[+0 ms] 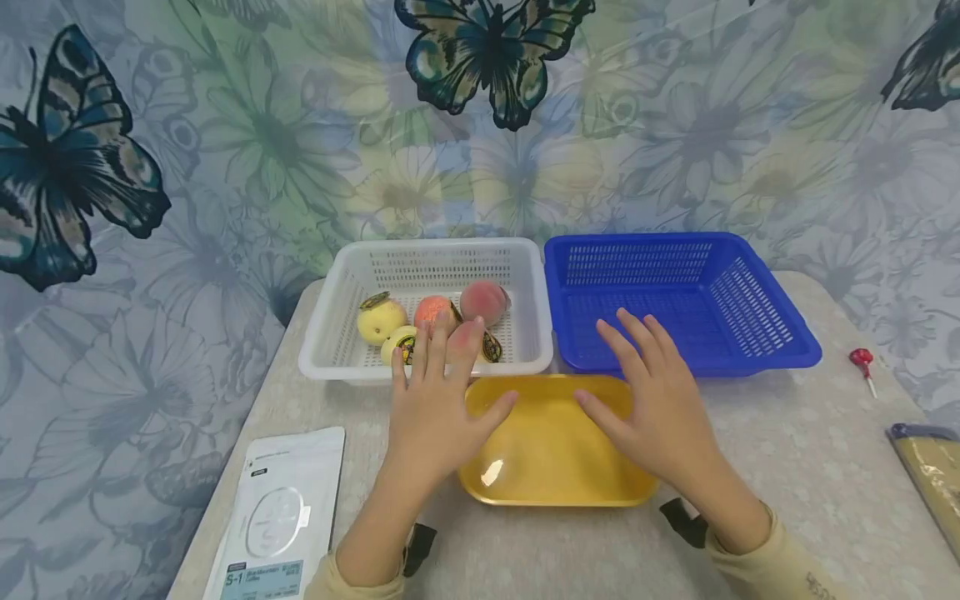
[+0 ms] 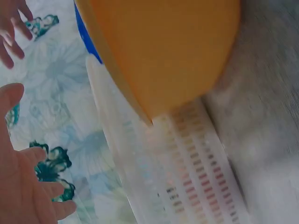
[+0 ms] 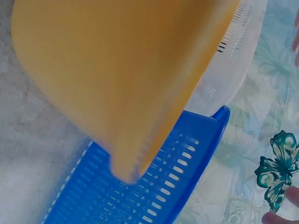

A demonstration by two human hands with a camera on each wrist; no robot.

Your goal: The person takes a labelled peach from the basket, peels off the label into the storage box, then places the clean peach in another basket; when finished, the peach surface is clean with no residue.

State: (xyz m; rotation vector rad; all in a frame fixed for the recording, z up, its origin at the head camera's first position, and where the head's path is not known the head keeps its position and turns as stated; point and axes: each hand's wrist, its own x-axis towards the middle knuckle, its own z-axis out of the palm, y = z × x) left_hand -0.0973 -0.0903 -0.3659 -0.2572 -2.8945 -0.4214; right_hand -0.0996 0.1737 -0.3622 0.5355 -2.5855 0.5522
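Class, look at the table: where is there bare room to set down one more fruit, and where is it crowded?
The blue basket holds nothing, and the yellow tray is bare between the left hand and right hand. Bare tabletop lies between the tray and the red-headed object. The white basket is crowded: its fruit fills the front middle.
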